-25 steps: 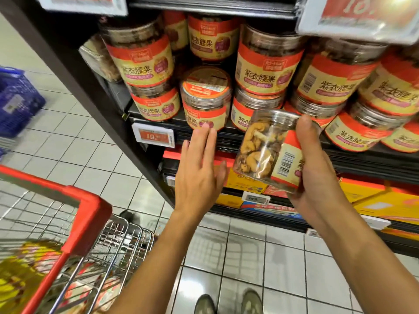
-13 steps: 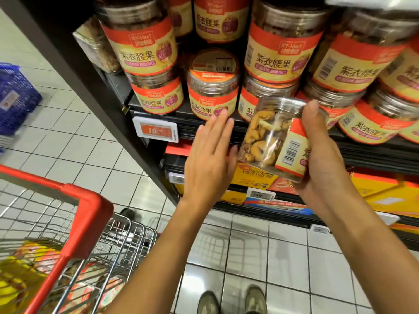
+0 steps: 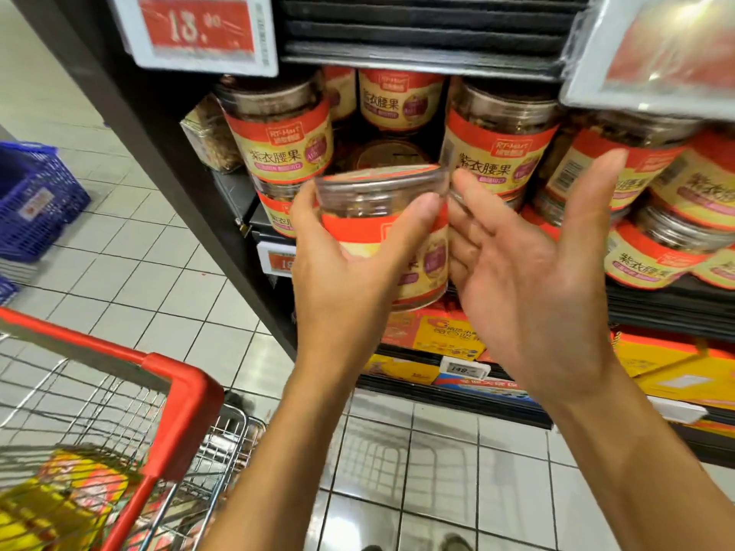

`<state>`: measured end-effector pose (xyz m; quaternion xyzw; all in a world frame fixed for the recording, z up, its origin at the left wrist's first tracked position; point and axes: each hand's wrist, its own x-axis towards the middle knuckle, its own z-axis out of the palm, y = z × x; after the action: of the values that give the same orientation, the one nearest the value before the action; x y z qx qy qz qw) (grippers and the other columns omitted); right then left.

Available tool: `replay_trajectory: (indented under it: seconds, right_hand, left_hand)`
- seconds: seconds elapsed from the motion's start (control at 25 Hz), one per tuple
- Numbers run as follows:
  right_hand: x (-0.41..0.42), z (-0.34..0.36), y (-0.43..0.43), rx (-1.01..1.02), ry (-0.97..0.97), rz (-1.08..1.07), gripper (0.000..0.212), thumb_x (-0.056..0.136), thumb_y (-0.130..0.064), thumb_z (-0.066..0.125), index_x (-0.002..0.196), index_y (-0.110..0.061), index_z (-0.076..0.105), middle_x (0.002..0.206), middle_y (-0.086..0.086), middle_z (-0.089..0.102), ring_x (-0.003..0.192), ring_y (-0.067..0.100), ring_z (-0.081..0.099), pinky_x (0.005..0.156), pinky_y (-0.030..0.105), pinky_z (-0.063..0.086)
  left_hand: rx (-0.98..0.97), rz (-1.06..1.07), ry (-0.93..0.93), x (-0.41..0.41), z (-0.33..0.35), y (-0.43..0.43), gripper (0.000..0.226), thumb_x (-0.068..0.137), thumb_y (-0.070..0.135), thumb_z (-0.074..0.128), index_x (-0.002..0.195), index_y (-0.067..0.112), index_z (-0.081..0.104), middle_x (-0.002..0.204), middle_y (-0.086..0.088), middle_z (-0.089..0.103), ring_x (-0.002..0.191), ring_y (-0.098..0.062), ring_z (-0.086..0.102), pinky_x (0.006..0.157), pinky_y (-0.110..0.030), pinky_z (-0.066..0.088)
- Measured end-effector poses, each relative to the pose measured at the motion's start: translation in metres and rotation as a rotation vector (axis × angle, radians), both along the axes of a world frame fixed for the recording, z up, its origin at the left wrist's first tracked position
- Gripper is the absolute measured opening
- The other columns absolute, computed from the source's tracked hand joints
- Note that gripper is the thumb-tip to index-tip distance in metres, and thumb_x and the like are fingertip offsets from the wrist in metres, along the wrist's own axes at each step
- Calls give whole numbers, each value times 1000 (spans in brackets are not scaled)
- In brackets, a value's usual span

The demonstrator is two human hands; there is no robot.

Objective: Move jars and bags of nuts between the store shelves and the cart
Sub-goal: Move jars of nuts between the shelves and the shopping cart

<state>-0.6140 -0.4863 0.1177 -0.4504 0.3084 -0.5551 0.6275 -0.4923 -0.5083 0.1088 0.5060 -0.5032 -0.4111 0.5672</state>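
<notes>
My left hand [image 3: 342, 280] grips a clear plastic jar of nuts [image 3: 374, 192] with a red and yellow label, holding it upright in front of the shelf. My right hand [image 3: 529, 280] is open just right of the jar, fingers spread; whether its fingertips touch the jar's side I cannot tell. Behind them, stacked jars of the same kind [image 3: 501, 149] fill the black shelf [image 3: 656, 300]. At lower left is the cart's red rim [image 3: 183, 395], with yellow and red bags [image 3: 59, 507] inside.
A blue plastic basket [image 3: 35, 200] sits on the tiled floor at left. Price tags [image 3: 199, 29] hang from the shelf above. Yellow and orange boxes [image 3: 449, 332] fill the lower shelf. The black shelf upright [image 3: 159, 125] stands between cart and jars.
The jar has passed from my right hand to my left, turned upright and risen toward the shelf. My right hand has let go and opened.
</notes>
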Motion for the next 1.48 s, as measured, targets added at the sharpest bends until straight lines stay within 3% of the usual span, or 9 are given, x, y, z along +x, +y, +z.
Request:
replay_trajectory:
  seconds: [0.16,0.28,0.4,0.56,0.64,0.76,0.92,1.2,1.48]
  right_hand:
    - [6,6,-5,-55,-26,-3,90,77,-71,5,142,-15,30,129,-19,52,126,-5,45,99,12,40]
    - [1,-1,-5,-75,173,-285,65,86,-64,17,126,-25,50,131,-14,56,122,0,51,104,23,39]
    - [4,-6,-7,-103,283,-452,52,84,-61,24,111,-33,59,121,-13,64,117,2,56,102,29,45]
    - [9,1,-20,-76,352,-395,44,88,-60,24,101,-47,64,109,-31,63,114,-13,51,101,12,39]
    - [7,-5,-23,-7,406,-383,56,84,-61,22,115,-38,62,113,-30,59,118,-10,50,108,20,37]
    - [11,-12,-22,33,423,-407,58,82,-63,22,122,-33,54,118,-25,54,122,-4,49,110,30,37]
    - [15,-11,-29,27,392,-447,52,82,-62,22,116,-38,54,109,-26,57,119,-5,51,107,25,38]
    - [9,-18,-44,70,442,-436,66,82,-64,21,117,-26,61,112,-19,61,118,-3,52,108,28,37]
    - [4,9,-10,50,568,-412,48,89,-61,24,88,-32,62,96,-8,67,86,5,66,77,18,50]
  left_hand:
    - [-107,9,118,-3,7,-16,79,55,48,75,121,13,49,107,3,68,96,-9,68,85,-36,56]
    - [-203,16,112,-7,14,-31,76,61,47,71,121,7,48,105,1,67,95,-11,67,86,-34,55]
    - [-275,26,31,-11,18,-44,73,63,51,68,117,8,46,107,-2,64,99,-17,65,89,-41,52]
    - [-209,-7,-255,-8,11,-63,68,67,61,64,108,10,46,108,-4,53,108,-23,54,96,-41,43]
    - [-205,-41,-363,-3,2,-67,68,73,51,70,114,3,45,114,-7,53,112,-23,51,98,-40,42]
    - [-303,14,-238,4,-15,-52,75,84,36,66,141,2,32,140,-12,46,131,-20,44,108,-38,38]
    - [-393,102,-284,6,-44,-23,44,95,24,45,135,4,46,139,-7,49,132,-10,43,109,-24,35]
    - [-327,23,-344,-4,-49,-31,41,95,13,49,136,5,47,145,-3,42,136,-3,33,109,-13,27]
    - [-95,136,-226,19,-19,21,29,92,17,52,120,14,60,113,1,66,106,-9,62,95,-27,48]
